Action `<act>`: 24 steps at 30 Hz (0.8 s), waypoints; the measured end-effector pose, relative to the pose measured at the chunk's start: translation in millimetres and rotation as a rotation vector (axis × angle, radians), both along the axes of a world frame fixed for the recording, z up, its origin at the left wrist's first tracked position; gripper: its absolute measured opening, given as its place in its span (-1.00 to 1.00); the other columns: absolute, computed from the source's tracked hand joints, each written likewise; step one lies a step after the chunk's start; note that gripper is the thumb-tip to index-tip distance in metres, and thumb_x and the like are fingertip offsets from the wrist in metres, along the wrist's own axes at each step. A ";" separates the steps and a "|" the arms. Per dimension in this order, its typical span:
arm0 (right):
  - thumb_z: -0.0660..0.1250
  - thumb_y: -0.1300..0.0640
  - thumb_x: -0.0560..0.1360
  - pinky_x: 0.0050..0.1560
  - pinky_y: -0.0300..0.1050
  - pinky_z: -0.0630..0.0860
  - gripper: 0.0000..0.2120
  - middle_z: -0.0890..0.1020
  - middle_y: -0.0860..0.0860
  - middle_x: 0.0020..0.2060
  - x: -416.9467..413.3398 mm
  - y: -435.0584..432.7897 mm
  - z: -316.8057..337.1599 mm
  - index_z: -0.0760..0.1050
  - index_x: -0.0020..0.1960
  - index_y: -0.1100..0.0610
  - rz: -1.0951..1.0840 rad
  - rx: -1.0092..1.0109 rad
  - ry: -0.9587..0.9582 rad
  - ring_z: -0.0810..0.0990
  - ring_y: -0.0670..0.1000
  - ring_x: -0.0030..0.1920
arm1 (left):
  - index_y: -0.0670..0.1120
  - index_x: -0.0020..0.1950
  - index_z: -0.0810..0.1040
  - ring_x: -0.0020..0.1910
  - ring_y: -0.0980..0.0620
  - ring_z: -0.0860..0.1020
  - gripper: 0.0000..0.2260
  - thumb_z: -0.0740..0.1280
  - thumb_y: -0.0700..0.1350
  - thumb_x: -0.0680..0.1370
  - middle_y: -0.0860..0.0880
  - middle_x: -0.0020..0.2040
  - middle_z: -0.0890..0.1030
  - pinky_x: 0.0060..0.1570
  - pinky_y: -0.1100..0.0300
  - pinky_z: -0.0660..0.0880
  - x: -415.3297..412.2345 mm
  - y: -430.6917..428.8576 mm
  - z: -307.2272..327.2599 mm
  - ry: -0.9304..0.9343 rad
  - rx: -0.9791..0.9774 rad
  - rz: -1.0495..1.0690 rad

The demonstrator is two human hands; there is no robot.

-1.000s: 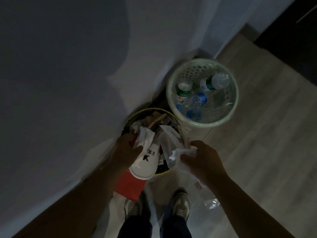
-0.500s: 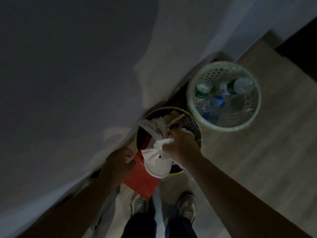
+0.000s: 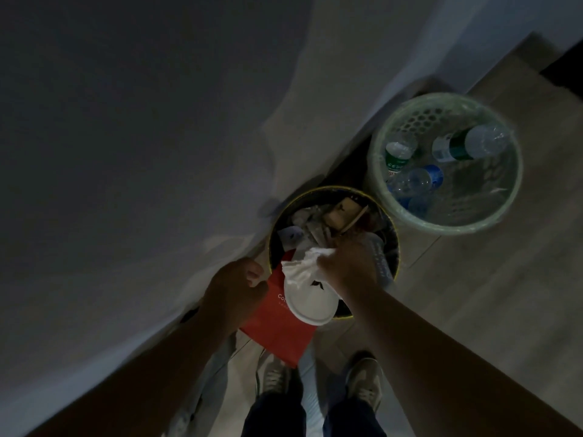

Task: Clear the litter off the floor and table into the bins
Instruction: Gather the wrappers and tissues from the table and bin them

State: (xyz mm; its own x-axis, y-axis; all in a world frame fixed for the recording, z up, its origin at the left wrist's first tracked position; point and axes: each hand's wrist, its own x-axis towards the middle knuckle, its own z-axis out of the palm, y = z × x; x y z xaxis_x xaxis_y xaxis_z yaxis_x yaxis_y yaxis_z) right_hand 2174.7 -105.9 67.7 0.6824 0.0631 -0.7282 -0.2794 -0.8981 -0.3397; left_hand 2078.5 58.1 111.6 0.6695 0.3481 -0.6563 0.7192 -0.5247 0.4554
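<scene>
A dark bin with a yellow rim point(image 3: 334, 187) stands against the wall, heaped with paper litter. A red paper bag point(image 3: 277, 329) sticks out over its near edge, and a white paper cup point(image 3: 310, 302) lies on the bag. My left hand point(image 3: 236, 288) curls around the bag's left edge. My right hand point(image 3: 347, 263) is over the bin, closed on a crumpled white paper point(image 3: 299, 268) that rests on the cup. To the right stands a pale green mesh bin point(image 3: 441, 229) holding plastic bottles point(image 3: 470, 143).
A white wall point(image 3: 157, 152) runs along the left, right behind both bins. Wooden floor point(image 3: 473, 294) spreads to the right. My shoes point(image 3: 274, 376) stand just in front of the dark bin. Dark furniture point(image 3: 568, 67) fills the top right corner.
My right hand swung left from beside the bin to over it, carrying the crumpled paper onto the cup. My left hand left the cup and slid to the red bag's edge.
</scene>
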 end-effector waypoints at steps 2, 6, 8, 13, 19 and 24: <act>0.37 -0.02 0.46 0.06 -0.12 0.46 -0.57 0.59 0.10 0.13 -2.5 0.4 -1.2 0.48 0.26 0.15 0.058 0.019 -0.048 0.55 0.10 0.13 | -0.13 0.15 0.56 0.08 -0.01 0.57 -0.77 0.37 -0.17 0.50 -0.07 0.11 0.62 0.17 0.03 0.50 3.5 0.1 0.0 -0.005 0.005 -0.009; 0.43 -0.05 0.42 0.25 -0.08 0.40 -0.33 0.46 0.11 0.30 -13.0 -6.4 2.3 0.30 0.45 0.09 0.107 0.108 -0.077 0.45 0.11 0.26 | -0.13 0.13 0.57 0.07 -0.01 0.58 -0.79 0.37 -0.17 0.49 -0.07 0.10 0.63 0.16 0.03 0.51 4.9 -2.3 -0.3 -0.023 0.001 -0.027; 0.45 -0.05 0.41 0.29 -0.08 0.37 -0.25 0.38 0.12 0.36 -18.8 -13.4 6.8 0.22 0.50 0.08 0.142 0.131 -0.142 0.39 0.11 0.32 | -0.13 0.11 0.57 0.08 -0.02 0.57 -0.80 0.38 -0.17 0.50 -0.08 0.09 0.63 0.17 0.01 0.50 3.9 -3.8 0.5 -0.023 -0.002 -0.031; 0.50 0.05 0.38 0.37 -0.02 0.36 -0.24 0.33 0.13 0.39 -40.1 -33.3 27.5 0.24 0.48 0.12 0.227 0.129 -0.426 0.30 0.11 0.41 | -0.14 0.09 0.57 0.05 -0.03 0.57 -0.81 0.38 -0.17 0.49 -0.09 0.07 0.62 0.15 0.00 0.50 1.8 -8.2 3.5 -0.019 -0.009 -0.033; 0.35 0.07 0.51 0.16 -0.16 0.47 -0.60 0.35 0.04 0.34 -54.2 -41.6 21.8 0.41 0.33 0.04 0.439 0.009 -0.406 0.31 0.02 0.33 | -0.16 0.10 0.57 0.06 -0.04 0.57 -0.80 0.38 -0.18 0.49 -0.11 0.08 0.62 0.15 0.05 0.49 1.0 -9.3 4.4 -0.031 -0.005 -0.039; 0.21 -0.02 0.60 0.37 -0.13 0.32 -0.49 0.35 0.12 0.41 -44.4 -32.2 -1.0 0.24 0.48 0.17 0.459 0.096 -0.214 0.33 0.03 0.41 | -0.17 0.10 0.57 0.08 -0.05 0.57 -0.81 0.38 -0.19 0.49 -0.10 0.08 0.62 0.16 0.02 0.49 1.3 -9.2 3.7 -0.038 0.011 -0.062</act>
